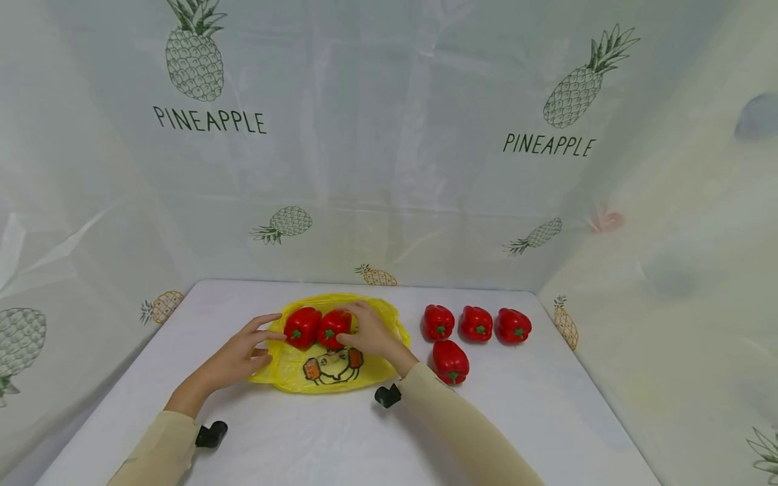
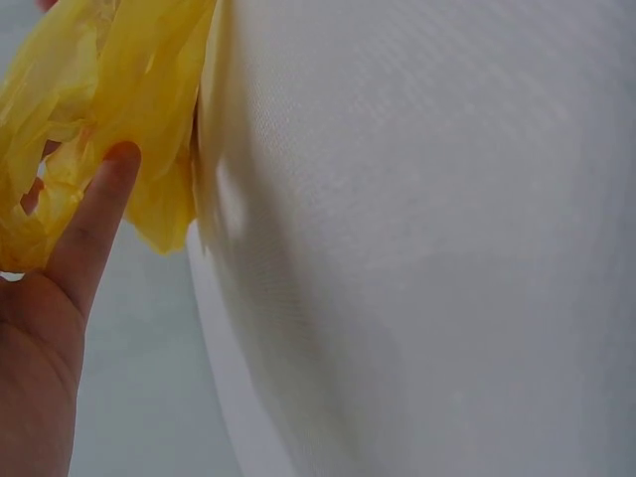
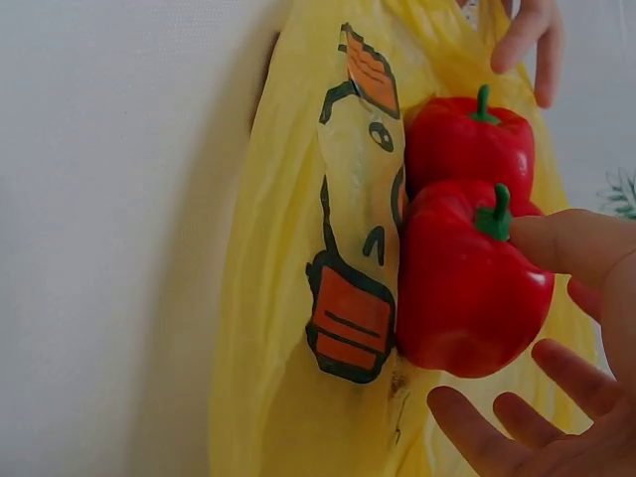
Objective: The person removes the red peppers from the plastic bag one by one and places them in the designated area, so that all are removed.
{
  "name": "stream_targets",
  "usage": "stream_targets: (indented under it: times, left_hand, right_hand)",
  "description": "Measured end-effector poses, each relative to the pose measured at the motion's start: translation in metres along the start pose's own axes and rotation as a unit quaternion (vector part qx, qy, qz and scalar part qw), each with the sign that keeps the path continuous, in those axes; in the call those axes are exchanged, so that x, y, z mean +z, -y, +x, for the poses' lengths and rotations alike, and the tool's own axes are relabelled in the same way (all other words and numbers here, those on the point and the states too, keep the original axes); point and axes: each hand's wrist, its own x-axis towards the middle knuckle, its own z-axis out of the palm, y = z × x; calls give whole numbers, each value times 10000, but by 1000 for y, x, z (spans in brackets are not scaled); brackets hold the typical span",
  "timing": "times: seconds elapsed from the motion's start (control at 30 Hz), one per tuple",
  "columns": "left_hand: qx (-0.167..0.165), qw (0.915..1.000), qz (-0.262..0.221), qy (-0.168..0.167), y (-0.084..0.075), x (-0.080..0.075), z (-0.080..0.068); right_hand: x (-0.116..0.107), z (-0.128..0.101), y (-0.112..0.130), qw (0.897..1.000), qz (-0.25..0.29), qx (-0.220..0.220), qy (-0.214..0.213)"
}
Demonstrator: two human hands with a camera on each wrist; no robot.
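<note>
A yellow plastic bag (image 1: 286,374) with a cartoon face printed on it lies spread on the white table. On it, side by side, are two red bell peppers with green stems: a left pepper (image 1: 302,327) and a right pepper (image 3: 467,298). My right hand (image 1: 372,331) is at the right pepper, thumb by its stem and fingers spread apart beside it. The left hand (image 1: 234,358) has its fingers extended over the bag's left edge, near the left pepper. In the left wrist view, a straight digit (image 2: 94,224) rests against the yellow plastic.
To the right of the bag, three red bell peppers stand in a row: one (image 1: 438,322), another (image 1: 476,324) and a third (image 1: 513,326). A further pepper (image 1: 450,362) sits in front of them. A pineapple-print curtain (image 1: 389,169) surrounds the table (image 1: 316,439).
</note>
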Motion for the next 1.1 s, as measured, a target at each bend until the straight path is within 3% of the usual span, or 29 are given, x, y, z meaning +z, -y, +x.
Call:
stream_targets:
  times: [0.57, 1.1]
  left_hand:
    - [-91, 9999, -58, -3, 0, -1, -1]
    - [94, 9999, -122, -8, 1, 0, -1]
  right_hand:
    - [18, 8, 8, 9998, 35, 194, -19]
    - [19, 5, 13, 9996, 63, 259, -75]
